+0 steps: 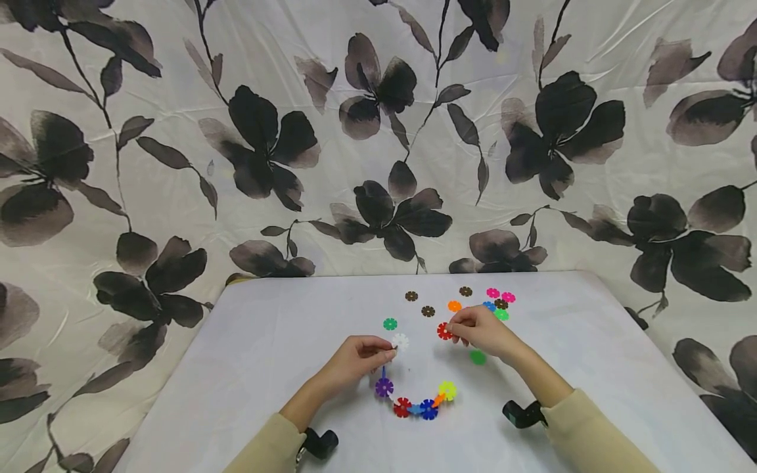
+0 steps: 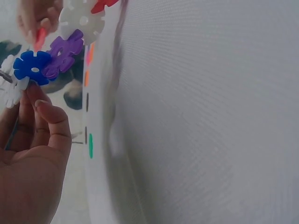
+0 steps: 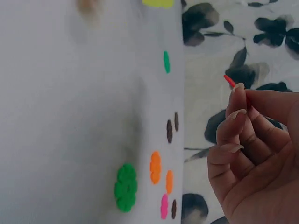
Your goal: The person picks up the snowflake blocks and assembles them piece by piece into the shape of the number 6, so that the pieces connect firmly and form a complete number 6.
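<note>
My left hand (image 1: 357, 361) pinches one end of a chain of notched plastic interlocking discs, close to a white disc (image 1: 400, 341). A blue disc (image 2: 32, 68) sits right at its fingertips, joined to a purple disc (image 1: 384, 387). From there the chain hangs in a curve through a red disc (image 1: 403, 407) and a dark blue disc (image 1: 428, 409) to a yellow disc (image 1: 447, 391). Up and to the right, my right hand (image 1: 485, 332) pinches a loose red disc (image 1: 444, 330) between thumb and finger; the right wrist view shows this disc edge-on.
Loose discs lie on the white table (image 1: 266, 328): a teal green disc (image 1: 390, 324), a brown disc (image 1: 428, 311), an orange disc (image 1: 454, 306), a pink disc (image 1: 493, 293) and a green disc (image 1: 478, 357) among several. A flowered cloth (image 1: 319, 151) hangs behind the table.
</note>
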{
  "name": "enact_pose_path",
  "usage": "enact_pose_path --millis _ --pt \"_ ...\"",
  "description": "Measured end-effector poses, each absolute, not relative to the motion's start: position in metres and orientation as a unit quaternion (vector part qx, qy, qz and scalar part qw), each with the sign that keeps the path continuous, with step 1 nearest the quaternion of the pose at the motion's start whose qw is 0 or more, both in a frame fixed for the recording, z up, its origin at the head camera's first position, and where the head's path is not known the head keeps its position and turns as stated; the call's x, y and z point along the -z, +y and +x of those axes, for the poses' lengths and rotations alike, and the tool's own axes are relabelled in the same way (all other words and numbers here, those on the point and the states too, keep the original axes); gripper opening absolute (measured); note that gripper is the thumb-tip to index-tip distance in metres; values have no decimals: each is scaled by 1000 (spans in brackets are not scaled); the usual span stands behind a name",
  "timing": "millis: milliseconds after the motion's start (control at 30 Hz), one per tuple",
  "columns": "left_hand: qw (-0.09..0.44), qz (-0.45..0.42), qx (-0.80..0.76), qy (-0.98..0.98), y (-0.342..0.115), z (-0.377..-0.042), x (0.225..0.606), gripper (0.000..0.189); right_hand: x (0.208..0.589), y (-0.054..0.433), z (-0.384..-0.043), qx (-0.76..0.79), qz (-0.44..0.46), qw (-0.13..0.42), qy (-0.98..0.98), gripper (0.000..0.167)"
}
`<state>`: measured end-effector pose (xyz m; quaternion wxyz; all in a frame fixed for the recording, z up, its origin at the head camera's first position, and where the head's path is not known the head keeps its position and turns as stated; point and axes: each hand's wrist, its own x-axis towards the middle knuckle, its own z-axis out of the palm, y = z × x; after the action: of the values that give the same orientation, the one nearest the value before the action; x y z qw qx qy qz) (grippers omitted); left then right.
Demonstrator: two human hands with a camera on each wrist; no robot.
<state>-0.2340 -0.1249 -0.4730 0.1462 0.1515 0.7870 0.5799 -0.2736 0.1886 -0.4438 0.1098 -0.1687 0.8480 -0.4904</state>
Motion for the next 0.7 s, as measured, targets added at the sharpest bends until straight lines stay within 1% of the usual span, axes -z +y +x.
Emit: enact_pose_path --millis 167,300,467,700 --pt "146 147 -575 792 -124 -234 473 39 436 170 -261 509 -191 137 828 17" --pt "147 148 -575 791 -125 -235 474 38 434 156 -255 519 -190 154 819 17" --pt "148 150 -576 790 -125 -235 475 38 433 144 -252 536 -179 173 806 21" --pt "143 153 -580 787 -126 -234 474 36 431 136 -250 584 -137 207 773 29"
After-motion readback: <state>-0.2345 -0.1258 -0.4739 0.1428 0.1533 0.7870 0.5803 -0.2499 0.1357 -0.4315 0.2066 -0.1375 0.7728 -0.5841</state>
